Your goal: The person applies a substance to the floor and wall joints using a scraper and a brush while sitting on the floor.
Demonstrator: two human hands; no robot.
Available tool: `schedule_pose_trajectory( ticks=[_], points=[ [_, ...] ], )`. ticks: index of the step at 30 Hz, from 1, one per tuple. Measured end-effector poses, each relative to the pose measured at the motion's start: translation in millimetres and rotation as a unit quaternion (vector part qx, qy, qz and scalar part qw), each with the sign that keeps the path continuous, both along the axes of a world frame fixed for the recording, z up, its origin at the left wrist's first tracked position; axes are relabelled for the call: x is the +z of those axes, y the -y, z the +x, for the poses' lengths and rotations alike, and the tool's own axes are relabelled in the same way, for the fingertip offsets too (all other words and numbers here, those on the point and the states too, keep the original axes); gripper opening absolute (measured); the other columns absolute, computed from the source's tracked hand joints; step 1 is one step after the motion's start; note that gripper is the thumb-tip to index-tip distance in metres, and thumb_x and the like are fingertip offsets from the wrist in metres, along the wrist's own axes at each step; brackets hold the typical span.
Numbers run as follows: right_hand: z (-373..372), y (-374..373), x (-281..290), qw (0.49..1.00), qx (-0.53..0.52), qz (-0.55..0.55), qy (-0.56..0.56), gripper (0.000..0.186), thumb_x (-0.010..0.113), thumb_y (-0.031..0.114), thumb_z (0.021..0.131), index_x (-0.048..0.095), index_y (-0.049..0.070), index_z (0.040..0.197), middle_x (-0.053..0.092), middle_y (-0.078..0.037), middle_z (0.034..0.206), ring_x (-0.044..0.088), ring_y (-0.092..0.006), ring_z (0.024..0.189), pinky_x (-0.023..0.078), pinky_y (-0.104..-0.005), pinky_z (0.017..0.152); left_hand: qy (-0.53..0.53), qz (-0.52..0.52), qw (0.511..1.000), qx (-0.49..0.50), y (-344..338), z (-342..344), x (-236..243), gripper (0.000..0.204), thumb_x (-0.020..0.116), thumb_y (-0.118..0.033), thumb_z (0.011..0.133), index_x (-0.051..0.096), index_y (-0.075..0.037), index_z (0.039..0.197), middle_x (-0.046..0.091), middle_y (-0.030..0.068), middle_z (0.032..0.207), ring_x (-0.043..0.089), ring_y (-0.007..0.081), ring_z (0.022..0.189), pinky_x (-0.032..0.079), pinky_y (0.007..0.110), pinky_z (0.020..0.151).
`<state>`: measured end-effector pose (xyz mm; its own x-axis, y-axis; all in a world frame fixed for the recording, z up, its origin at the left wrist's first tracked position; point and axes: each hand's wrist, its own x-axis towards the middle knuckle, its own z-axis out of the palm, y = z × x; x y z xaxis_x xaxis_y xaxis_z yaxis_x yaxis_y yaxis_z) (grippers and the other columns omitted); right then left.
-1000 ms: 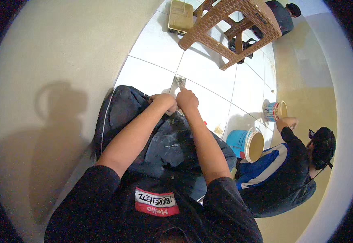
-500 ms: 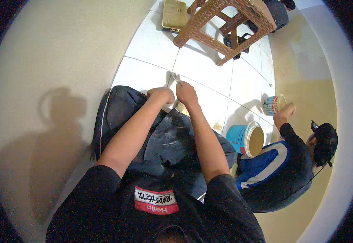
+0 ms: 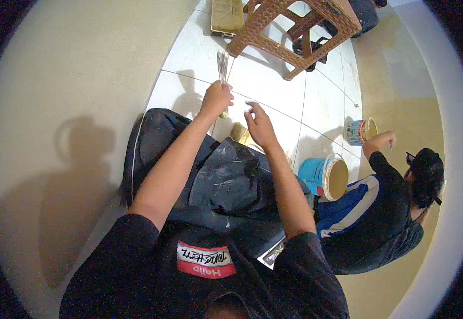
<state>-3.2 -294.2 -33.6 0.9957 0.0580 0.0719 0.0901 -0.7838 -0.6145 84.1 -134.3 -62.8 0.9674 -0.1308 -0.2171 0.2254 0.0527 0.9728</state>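
Observation:
My left hand point(image 3: 216, 99) is closed around a paintbrush point(image 3: 222, 66), its pale, slightly blurred end pointing away over the tiles. A bit of the handle shows yellow below the fist. To its right, my right hand point(image 3: 260, 125) holds nothing, with thumb and index finger parted. Beneath and between the hands, a tan, blocky object point(image 3: 239, 132) is partly hidden by my dark trousers point(image 3: 221, 175); its kind cannot be made out.
A plain beige wall point(image 3: 82, 69) rises at left. Ahead stand a brown plastic stool point(image 3: 263, 45) and a tan paint tray point(image 3: 227, 18). At right are a blue bucket point(image 3: 312, 175), a smaller bucket point(image 3: 355, 132) and a crouching co-worker point(image 3: 385, 218) reaching over it.
The paintbrush has passed from my right hand to my left, which has moved up and forward. My right hand has opened and shifted right and nearer. The co-worker's hand has moved slightly.

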Motion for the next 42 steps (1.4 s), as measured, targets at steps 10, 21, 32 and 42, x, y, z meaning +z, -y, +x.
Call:
schedule_pose_trajectory(
  ticks=[10,21,32,42],
  points=[
    [-37.1,65.8,-78.2,0.914,0.022,-0.338,-0.223,0.052,0.069,0.049,0.077,0.057,0.008,0.107,0.065,-0.017,0.106,0.065,-0.0382,0.095,0.053,-0.0494,0.081,0.157,0.200,0.961,-0.104,15.7,-33.8,17.0,0.032,0.045,-0.025,0.093,0.064,0.001,0.095,0.065,0.0274,0.092,0.062,0.0448,0.091,0.049,0.051,0.082],
    [44.7,5.4,-82.5,0.974,0.127,-0.144,-0.119,0.035,0.063,0.035,0.087,0.054,0.004,0.102,0.066,-0.024,0.086,0.065,-0.0440,0.081,0.052,-0.0480,0.071,0.075,-0.118,0.990,-0.036,15.1,-54.7,64.5,0.033,0.040,-0.028,0.102,0.060,-0.004,0.093,0.040,-0.0025,0.055,0.037,0.0058,0.041,0.033,0.024,0.037],
    [155.1,-192.0,-0.5,0.969,0.039,-0.216,-0.113,0.054,0.065,0.056,0.081,0.070,0.004,0.093,0.070,-0.019,0.095,0.069,-0.0334,0.089,0.054,-0.0433,0.076,0.104,-0.289,0.942,0.138,-23.7,-66.1,107.5,0.033,0.039,-0.029,0.104,0.057,-0.004,0.094,0.038,-0.0052,0.055,0.035,0.0036,0.044,0.031,0.021,0.040],
    [94.3,-30.6,-24.8,0.960,-0.019,-0.271,-0.064,0.052,0.060,0.053,0.086,0.069,0.003,0.095,0.070,-0.017,0.094,0.069,-0.0300,0.090,0.055,-0.0408,0.072,0.112,-0.292,0.945,0.099,-23.9,-74.3,108.7,0.031,0.038,-0.026,0.104,0.056,-0.004,0.091,0.040,-0.0041,0.054,0.036,0.0039,0.045,0.033,0.022,0.041]
  ],
)
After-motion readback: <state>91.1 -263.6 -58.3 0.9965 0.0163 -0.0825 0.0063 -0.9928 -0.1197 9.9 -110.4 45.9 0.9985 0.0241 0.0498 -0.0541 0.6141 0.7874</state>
